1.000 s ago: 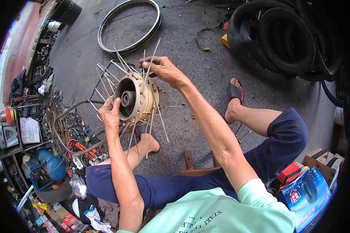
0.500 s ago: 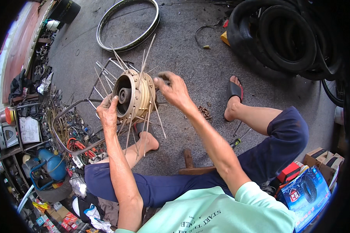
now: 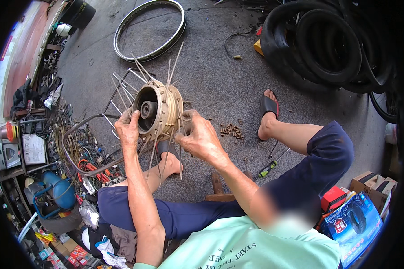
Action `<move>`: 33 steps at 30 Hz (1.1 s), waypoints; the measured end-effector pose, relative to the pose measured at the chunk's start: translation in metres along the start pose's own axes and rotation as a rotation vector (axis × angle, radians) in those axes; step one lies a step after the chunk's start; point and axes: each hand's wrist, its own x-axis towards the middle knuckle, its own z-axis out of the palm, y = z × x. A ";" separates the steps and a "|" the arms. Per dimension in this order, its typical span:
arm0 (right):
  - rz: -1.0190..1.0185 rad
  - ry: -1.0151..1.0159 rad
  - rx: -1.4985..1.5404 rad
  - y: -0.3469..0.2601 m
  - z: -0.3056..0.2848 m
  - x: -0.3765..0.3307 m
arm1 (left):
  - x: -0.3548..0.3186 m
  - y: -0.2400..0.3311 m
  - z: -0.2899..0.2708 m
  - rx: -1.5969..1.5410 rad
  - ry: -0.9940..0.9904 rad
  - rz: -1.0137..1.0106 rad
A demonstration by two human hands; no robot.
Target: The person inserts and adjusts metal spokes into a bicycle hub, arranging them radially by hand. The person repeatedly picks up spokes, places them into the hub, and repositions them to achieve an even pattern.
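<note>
Above the concrete floor (image 3: 220, 76), between both knees: wheel hub (image 3: 158, 110) with loose spokes (image 3: 174, 60) bristling out, held on its side, open drum facing left. Left hand (image 3: 128, 130) flat against the drum's lower rim, fingers (image 3: 123, 120) curled over the edge. Right hand (image 3: 198, 136) at the hub's right flange, fingers (image 3: 186, 140) pressed together around spokes. Just right of that hand, small pile of spoke nipples (image 3: 231, 130) on the floor. Farther back, bare wheel rim (image 3: 149, 29); stacked tyres (image 3: 327, 42) at upper right.
</note>
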 end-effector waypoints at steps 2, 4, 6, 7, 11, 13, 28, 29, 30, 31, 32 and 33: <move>0.048 -0.028 0.175 0.012 0.004 0.004 | 0.000 0.000 0.000 0.009 0.002 -0.002; 0.156 -0.081 0.313 0.020 0.005 0.007 | 0.000 0.002 0.001 0.045 0.004 -0.009; 0.206 -0.088 0.423 0.022 0.008 0.006 | 0.002 -0.002 -0.001 0.024 0.004 -0.015; 0.232 -0.093 0.477 0.022 0.009 0.005 | 0.002 -0.004 -0.001 0.013 0.004 -0.019; 0.229 -0.129 0.605 0.025 0.012 -0.001 | 0.003 -0.010 -0.001 -0.002 0.013 0.018; 0.263 -0.168 0.723 0.023 0.008 -0.005 | 0.003 -0.012 -0.002 -0.003 0.014 0.042; 0.421 -0.298 1.154 0.016 0.009 -0.019 | -0.001 -0.005 0.000 0.023 0.045 0.032; 0.422 -0.357 1.108 0.014 0.002 -0.019 | -0.001 -0.005 -0.001 0.036 0.055 0.026; 0.400 -0.394 1.096 0.019 -0.003 -0.016 | 0.000 -0.006 -0.002 0.030 0.044 -0.013; 0.405 -0.447 1.194 0.022 -0.008 -0.014 | 0.001 -0.011 0.001 0.014 0.083 0.043; 0.446 -0.451 1.239 0.024 -0.012 -0.014 | 0.003 -0.013 0.001 0.048 0.077 0.042; 0.490 -0.453 1.283 0.023 -0.012 -0.014 | 0.005 -0.018 -0.001 0.080 0.071 0.039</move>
